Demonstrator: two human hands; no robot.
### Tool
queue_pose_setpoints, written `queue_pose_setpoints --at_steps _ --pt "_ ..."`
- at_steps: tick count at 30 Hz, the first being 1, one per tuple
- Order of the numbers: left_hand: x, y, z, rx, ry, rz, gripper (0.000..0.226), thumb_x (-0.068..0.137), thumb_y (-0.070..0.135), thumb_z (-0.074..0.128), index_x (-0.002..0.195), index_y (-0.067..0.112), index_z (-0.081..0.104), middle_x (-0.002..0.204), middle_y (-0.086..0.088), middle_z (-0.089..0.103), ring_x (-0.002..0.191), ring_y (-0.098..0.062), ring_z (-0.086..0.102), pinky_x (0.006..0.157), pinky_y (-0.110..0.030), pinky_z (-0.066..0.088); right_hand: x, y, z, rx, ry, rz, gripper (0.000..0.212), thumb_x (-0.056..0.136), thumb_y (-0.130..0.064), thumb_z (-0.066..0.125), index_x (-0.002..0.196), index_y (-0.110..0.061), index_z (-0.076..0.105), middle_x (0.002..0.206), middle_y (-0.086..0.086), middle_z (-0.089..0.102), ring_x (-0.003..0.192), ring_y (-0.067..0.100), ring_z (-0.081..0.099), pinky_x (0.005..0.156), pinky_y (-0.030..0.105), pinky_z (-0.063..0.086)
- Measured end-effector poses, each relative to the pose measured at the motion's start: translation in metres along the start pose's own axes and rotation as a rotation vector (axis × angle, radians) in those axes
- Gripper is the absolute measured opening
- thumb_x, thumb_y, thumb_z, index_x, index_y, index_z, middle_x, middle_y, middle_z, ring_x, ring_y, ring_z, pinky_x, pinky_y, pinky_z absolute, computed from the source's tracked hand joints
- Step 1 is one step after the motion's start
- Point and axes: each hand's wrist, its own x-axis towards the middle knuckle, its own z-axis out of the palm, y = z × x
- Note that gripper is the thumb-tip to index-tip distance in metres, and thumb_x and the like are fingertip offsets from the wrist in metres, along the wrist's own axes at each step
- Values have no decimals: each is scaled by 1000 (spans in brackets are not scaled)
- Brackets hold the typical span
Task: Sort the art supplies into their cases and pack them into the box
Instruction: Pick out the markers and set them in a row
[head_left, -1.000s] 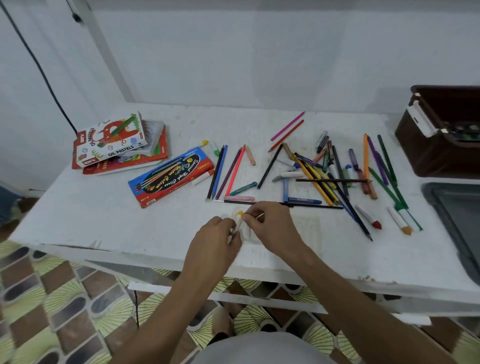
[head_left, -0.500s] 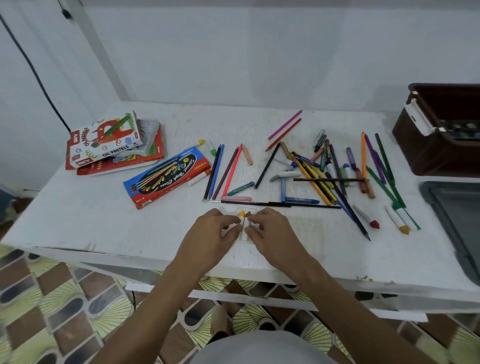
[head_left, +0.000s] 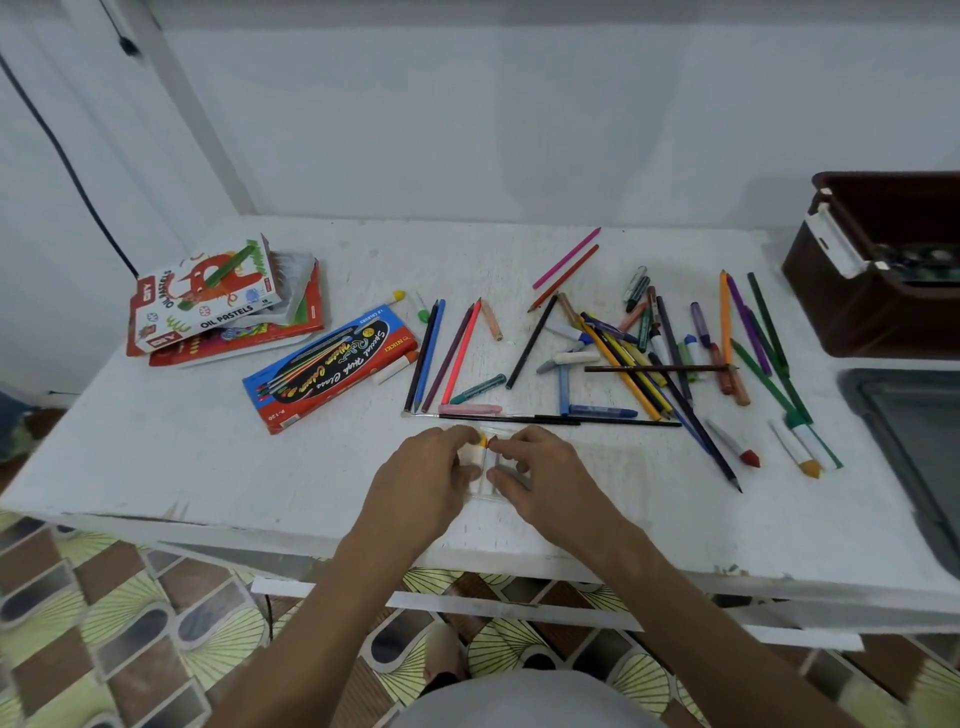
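Yellow-tipped crayon (head_left: 481, 451) lies between both hands, long axis toward the person, left hand (head_left: 421, 483) pinching it, right hand (head_left: 540, 478) curled at its side.

Home, patterned floor tiles (head_left: 119, 623), white table (head_left: 208, 457)

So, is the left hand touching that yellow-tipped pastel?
Touching. The head view shows the left hand with its fingers against the yellow-tipped pastel.
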Motion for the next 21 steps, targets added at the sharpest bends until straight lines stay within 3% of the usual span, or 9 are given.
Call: queue_pose_setpoints --at_steps 8,12,15,18,21 --pt "10 -7 -8 122 -135 39 31 93 41 55 122 33 64 105 4 62 93 -14 57 78 -26 48 2 1 1 -10 2 -11 40 90 -26 61 128 -14 59 105 1 55 87 6 45 76 13 32" --pt "15 -9 -11 54 -165 38 29 89 39 62 116 30 68 101 5 62 81 -8 53 80 -26 49 0 0 0 -21 -5 -8 40 89 -25 63 128 -16 59 102 -3 49 79 3 44 67 3 31" --pt "15 -11 -15 -24 -181 73 27 89 34 63 114 26 69 92 7 61 73 -5 54 72 -16 44 2 -2 -6 13 -12 20 38 86 -25 67 123 -17 62 100 -5 48 72 2 49 64 3 36" --pt "19 -17 -30 -135 -152 66 23 89 30 64 110 25 70 89 8 63 73 -2 55 64 -10 39 13 -6 -18 8 -46 46 31 86 -29 67 116 -20 67 95 -4 57 73 4 55 64 7 40" --pt "37 -33 -50 -101 -64 14 21 89 27 63 109 22 70 89 7 63 76 -5 56 66 -16 40 32 -13 -30 -14 -24 50 30 88 -31 64 114 -18 66 94 -4 59 74 3 55 61 6 39"
